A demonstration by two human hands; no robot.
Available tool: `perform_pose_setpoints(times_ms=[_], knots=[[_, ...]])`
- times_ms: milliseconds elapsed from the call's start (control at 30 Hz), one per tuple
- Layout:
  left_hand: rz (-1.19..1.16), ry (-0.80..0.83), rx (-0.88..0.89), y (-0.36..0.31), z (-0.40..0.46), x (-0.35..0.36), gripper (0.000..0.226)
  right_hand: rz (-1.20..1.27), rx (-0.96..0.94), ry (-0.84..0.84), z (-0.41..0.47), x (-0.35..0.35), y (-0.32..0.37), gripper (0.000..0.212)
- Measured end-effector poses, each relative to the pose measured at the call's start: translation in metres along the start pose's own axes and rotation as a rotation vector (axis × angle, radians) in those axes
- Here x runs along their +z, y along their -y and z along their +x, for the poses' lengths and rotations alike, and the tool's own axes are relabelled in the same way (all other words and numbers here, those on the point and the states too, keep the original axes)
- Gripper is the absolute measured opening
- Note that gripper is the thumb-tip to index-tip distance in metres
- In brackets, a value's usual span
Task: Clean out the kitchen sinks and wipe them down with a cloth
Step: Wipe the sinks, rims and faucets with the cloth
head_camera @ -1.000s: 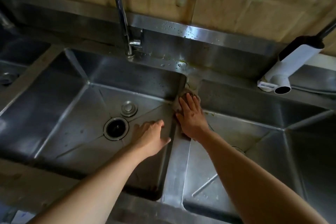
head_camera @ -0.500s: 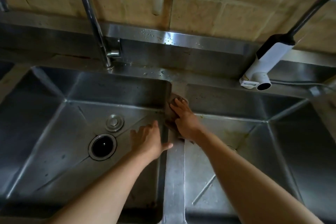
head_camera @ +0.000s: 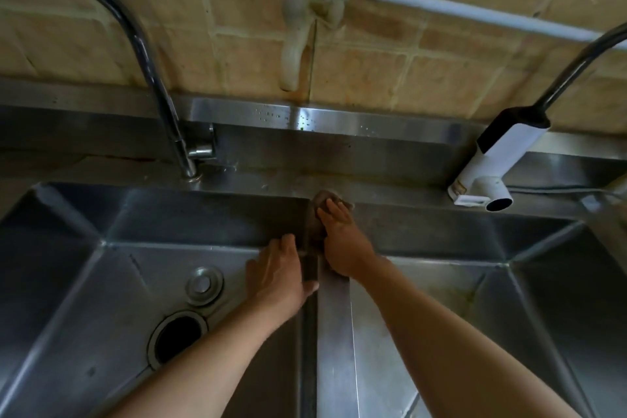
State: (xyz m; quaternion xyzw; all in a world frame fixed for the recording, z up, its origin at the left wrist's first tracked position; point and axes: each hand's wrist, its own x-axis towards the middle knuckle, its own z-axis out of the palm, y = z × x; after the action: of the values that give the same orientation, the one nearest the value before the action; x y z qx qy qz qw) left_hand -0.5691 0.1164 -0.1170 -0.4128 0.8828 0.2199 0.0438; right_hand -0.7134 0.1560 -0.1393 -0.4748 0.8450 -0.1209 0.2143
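Head view: cloth under right hand

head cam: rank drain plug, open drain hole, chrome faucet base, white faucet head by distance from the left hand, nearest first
From the left hand:
1. Drain plug, just to its left on the left basin floor.
2. Open drain hole, below-left, same basin.
3. Chrome faucet base, up on the back ledge, left.
4. White faucet head, far right, over the right basin's back edge.

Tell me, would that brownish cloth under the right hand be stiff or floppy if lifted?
Probably floppy: the brownish cloth looks bunched and moulded over the steel divider beneath the right hand. Likely light, since flat fingers alone press it. Possibly damp and clingy; droplets dot the steel backsplash.
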Motion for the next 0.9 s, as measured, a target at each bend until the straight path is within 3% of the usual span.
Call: perform_pose_setpoints(times_ms=[200, 400, 567, 667, 733, 900], knots=[[0.020, -0.108, 0.041, -0.015, 0.041, 0.005, 0.069, -0.118, -0.047, -0.016, 0.061, -0.023, -0.013, 0.065], [0.114, -0.180, 0.156, -0.043, 0.071, 0.005, 0.058, -0.099, -0.095, -0.115, 0.060, -0.035, -0.050, 0.056], [0.181, -0.126, 0.240, -0.061, 0.087, 0.011, 0.049, -0.189, 0.065, -0.217, 0.034, -0.049, -0.100, 0.061], [0.185, -0.116, 0.222, -0.066, 0.092, 0.016, 0.050, -0.267, 0.222, -0.286, 0.024, -0.060, -0.129, 0.053], [0.186, -0.123, 0.211, -0.068, 0.092, 0.018, 0.051, -0.267, 0.349, -0.282, 0.017, -0.069, -0.144, 0.048], [0.190, -0.109, 0.183, -0.070, 0.089, 0.020, 0.052, -0.275, 0.411, -0.233, 0.017, -0.076, -0.147, 0.046]])
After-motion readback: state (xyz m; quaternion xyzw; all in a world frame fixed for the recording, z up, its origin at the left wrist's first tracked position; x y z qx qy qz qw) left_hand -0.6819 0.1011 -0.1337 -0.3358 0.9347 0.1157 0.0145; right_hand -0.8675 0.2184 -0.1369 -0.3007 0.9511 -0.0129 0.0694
